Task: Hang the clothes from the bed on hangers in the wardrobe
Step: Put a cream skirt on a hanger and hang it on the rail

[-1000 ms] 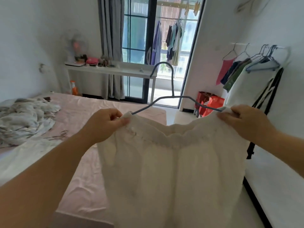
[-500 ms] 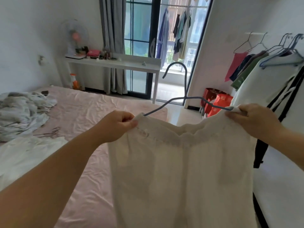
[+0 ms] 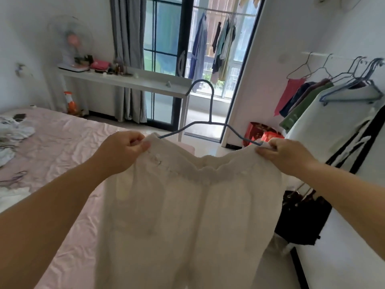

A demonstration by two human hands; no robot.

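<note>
Both hands are holding a white garment [image 3: 187, 215] up at the centre of the view, its waistband stretched over a blue hanger [image 3: 210, 119]. The left hand [image 3: 123, 151] is pinching the waistband's corner at 9 o'clock of the hanger; the right hand [image 3: 287, 155] is pinching the other corner at 3 o'clock, fingers curled around fabric and probably the hanger's tip. The hook is standing upright, free of any support.

What could be going wrong: the waistband is only being held stretched by the pinch, so if either hand is letting go early, the elastic is likely pulling in and slipping off the wire. Swinging toward the rail [image 3: 333, 56] at 2 o'clock, the long fabric could be catching on the hangers already crowding there, or the hook could be missing the rail.

The bed [image 3: 68, 142], covered in a wrinkled pink sheet, is lying at 8 o'clock, with more clothes [image 3: 12, 130] piled at 9 o'clock and spare hangers beside them. A white shelf [image 3: 129, 82] is running under the window at 11 o'clock, a fan [image 3: 70, 42] standing on it. Red bags [image 3: 262, 132] are sitting on the floor at 2 o'clock.
</note>
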